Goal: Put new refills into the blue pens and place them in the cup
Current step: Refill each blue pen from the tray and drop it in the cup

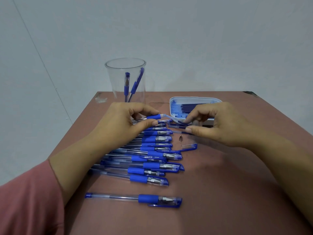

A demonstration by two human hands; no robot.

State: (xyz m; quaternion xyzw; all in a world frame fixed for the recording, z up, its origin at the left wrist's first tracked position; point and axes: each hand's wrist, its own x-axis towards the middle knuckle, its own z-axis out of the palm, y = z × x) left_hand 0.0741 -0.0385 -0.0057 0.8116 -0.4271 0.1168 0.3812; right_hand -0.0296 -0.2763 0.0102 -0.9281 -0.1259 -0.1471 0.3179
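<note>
My left hand (125, 122) pinches an uncapped blue pen barrel (153, 117) by its blue grip, open end pointing right. My right hand (215, 123) pinches a thin refill (176, 121) whose left end sits in the barrel's open end. Below them several capped blue pens (152, 156) lie side by side on the table, and one pen (133, 199) lies apart nearer me. A loose pen cap (189, 146) and a small metal tip (180, 138) rest just under my right hand. The clear cup (126, 80) stands behind my left hand with two blue pens inside.
A white tray (194, 99) of blue refills sits at the back right, partly behind my right hand. Loose refills (177, 127) lie in front of it. The brown table (237, 192) ends at a pale wall; its left edge runs close beside the pens.
</note>
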